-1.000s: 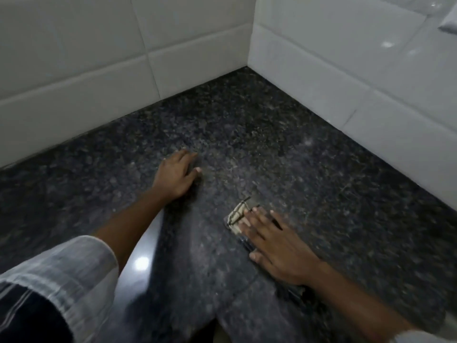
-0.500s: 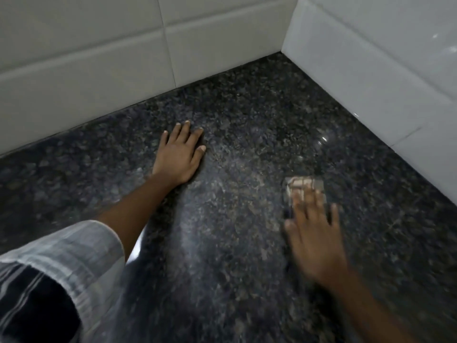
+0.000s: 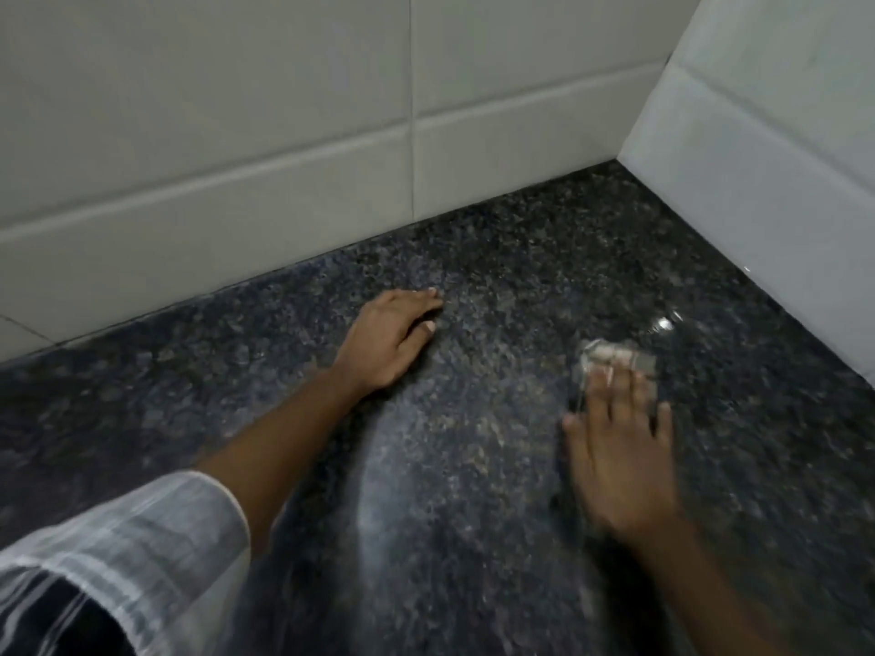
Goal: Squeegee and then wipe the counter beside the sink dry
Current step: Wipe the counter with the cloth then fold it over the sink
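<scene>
1. The left hand (image 3: 388,340) lies flat on the dark speckled granite counter (image 3: 473,466), palm down. Its fingers are straight and close together, and they point toward the corner of the walls. It holds nothing.
2. The right hand (image 3: 620,456) is also palm down on the counter, to the right of the left hand and a little nearer to the person. Its fingers are spread and quite straight. It is blurred, so the small details of the fingers are not clear.
3. Under the fingertips of the right hand there is a small folded cloth (image 3: 618,359), grey and pale with some pattern. The fingers press it flat on the counter; they do not curl around it. The far part of the cloth shows beyond the fingertips, and the near part is hidden under the hand.
4. Just beyond the cloth, toward the right wall, a small bright spot (image 3: 663,324) shines on the counter.
5. Beyond the left hand, the counter meets a wall of large pale tiles (image 3: 236,158). To the right of the right hand stands a second tiled wall (image 3: 757,158), whiter, and the two walls make a corner far from both hands.
6. The left forearm comes out of a rolled sleeve (image 3: 142,546), light with faint stripes.
7. No container is visible on this part of the counter.
</scene>
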